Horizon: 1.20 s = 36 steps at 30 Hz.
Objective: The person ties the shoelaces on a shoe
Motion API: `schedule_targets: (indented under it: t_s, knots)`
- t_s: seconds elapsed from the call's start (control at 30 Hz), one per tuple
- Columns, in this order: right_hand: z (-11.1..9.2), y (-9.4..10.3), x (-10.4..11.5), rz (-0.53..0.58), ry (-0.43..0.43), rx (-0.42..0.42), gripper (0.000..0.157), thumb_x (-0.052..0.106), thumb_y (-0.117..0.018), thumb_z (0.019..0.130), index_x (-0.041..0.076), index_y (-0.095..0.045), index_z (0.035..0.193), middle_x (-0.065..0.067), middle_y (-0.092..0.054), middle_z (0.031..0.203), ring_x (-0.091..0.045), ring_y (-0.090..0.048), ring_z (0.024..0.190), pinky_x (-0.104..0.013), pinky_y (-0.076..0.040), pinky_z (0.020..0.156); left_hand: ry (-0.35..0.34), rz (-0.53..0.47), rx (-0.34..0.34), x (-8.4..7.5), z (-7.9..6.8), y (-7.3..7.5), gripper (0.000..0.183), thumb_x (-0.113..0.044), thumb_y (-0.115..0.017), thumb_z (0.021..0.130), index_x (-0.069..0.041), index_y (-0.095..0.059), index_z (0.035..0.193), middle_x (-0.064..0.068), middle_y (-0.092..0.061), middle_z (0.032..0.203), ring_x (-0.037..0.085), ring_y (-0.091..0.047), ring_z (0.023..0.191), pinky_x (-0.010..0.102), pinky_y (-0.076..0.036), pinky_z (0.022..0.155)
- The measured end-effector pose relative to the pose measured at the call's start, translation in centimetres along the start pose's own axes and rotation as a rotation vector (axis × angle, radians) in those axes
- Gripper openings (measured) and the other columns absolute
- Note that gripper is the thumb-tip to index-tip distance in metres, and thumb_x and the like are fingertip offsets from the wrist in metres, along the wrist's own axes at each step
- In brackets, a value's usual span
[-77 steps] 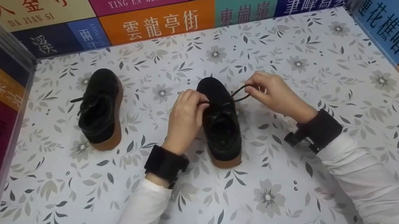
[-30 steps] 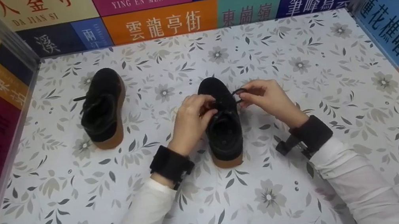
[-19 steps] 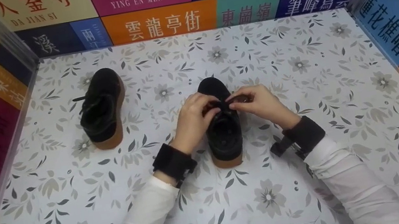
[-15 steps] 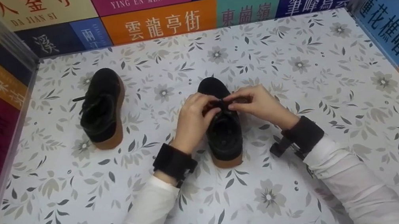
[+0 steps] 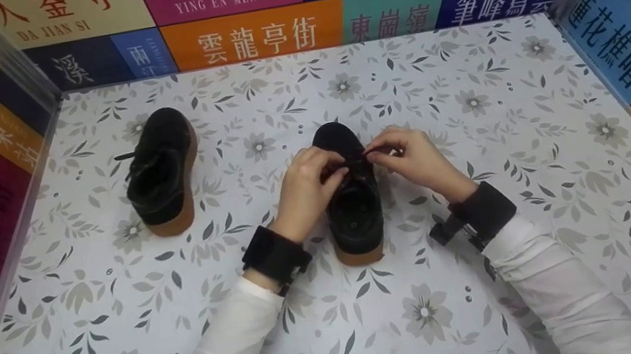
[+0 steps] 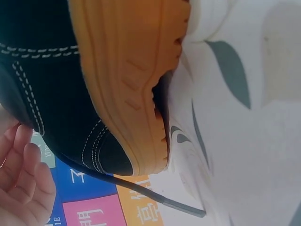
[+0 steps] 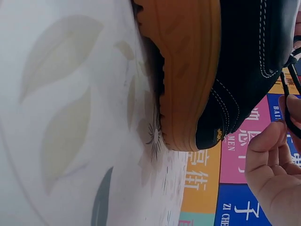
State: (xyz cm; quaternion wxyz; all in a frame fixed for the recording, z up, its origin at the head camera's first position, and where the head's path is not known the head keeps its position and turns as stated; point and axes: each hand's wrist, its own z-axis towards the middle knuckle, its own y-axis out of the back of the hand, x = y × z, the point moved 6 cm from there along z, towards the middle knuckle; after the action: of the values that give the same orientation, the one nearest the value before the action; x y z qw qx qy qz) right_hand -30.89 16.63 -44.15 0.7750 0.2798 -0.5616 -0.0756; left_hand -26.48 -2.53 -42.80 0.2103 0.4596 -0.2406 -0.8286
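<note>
A black shoe (image 5: 354,221) with a tan sole stands in the middle of the table, toe pointing away. My left hand (image 5: 306,188) is at its left side, thumb and forefinger pinching the shoelace over the tongue. From the right, my right hand (image 5: 414,158) pinches the lace between thumb and forefinger, just off the shoe's edge. In the right wrist view a loop of black shoelace (image 7: 286,101) runs from the knot to the right fingers (image 7: 268,136). A loose shoelace end (image 6: 157,195) hangs past the toe in the left wrist view.
A second black shoe (image 5: 162,169) with a tan sole stands at the back left, its lace end sticking out leftward. Panels with coloured lettering (image 5: 255,36) border the table (image 5: 425,311) at the back and both sides. The tabletop has a flower and leaf print.
My right hand, out to the right with a lace loop at first, came in to the knot, then drew slightly back right. My left hand shifted a little right over the tongue.
</note>
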Motion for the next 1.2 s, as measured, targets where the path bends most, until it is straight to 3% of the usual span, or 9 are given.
schedule_targets:
  t_s: [0.2, 0.53, 0.73, 0.93, 1.2]
  knots:
    - [-0.1, -0.2, 0.0, -0.02, 0.014, 0.002, 0.013, -0.002, -0.072, 0.098, -0.009, -0.076, 0.108, -0.022, -0.071, 0.1, 0.001, -0.057, 0.069, -0.011, -0.05, 0.062, -0.023, 0.009, -0.032, 0.0, -0.1, -0.1, 0.011, -0.009, -0.078, 0.095, -0.001, -0.077, 0.103, 0.013, -0.076, 0.103, 0.029, -0.07, 0.1, 0.04, -0.06, 0.094]
    - [-0.2, -1.2, -0.2, 0.1, -0.061, 0.046, 0.015, -0.001, -0.071, 0.099, -0.011, -0.074, 0.11, -0.002, -0.07, 0.093, 0.001, -0.057, 0.069, -0.014, -0.05, 0.062, -0.025, -0.009, -0.063, 0.1, -0.1, 0.2, 0.011, -0.007, -0.08, 0.093, -0.001, -0.079, 0.103, 0.013, -0.079, 0.101, 0.028, -0.072, 0.096, 0.038, -0.061, 0.091]
    - [-0.2, -1.4, 0.2, 0.115, -0.087, 0.06, 0.017, 0.001, -0.071, 0.099, -0.008, -0.076, 0.112, -0.006, -0.075, 0.1, 0.001, -0.058, 0.073, -0.014, -0.049, 0.063, -0.022, -0.094, -0.073, 0.0, -0.5, 0.5, 0.01, 0.001, -0.077, 0.093, 0.003, -0.071, 0.101, 0.016, -0.077, 0.095, 0.028, -0.075, 0.086, 0.035, -0.063, 0.077]
    - [-0.2, -1.4, 0.5, 0.098, -0.083, 0.058, 0.018, 0.003, -0.074, 0.098, -0.006, -0.077, 0.113, -0.012, -0.078, 0.103, -0.001, -0.06, 0.077, -0.014, -0.05, 0.068, 0.005, -0.149, -0.039, -0.1, -0.7, 0.1, 0.023, 0.002, -0.073, 0.093, 0.004, -0.067, 0.115, 0.016, -0.078, 0.095, 0.026, -0.075, 0.084, 0.035, -0.063, 0.074]
    - [-0.4, -0.7, -0.2, 0.171, -0.14, 0.046, 0.02, 0.004, -0.075, 0.097, -0.011, -0.075, 0.111, 0.012, -0.076, 0.096, 0.0, -0.065, 0.078, -0.016, -0.055, 0.07, 0.002, -0.131, -0.036, 0.8, -0.9, 0.8, 0.026, 0.004, -0.077, 0.092, 0.004, -0.066, 0.116, 0.014, -0.078, 0.092, 0.025, -0.074, 0.08, 0.033, -0.061, 0.071]
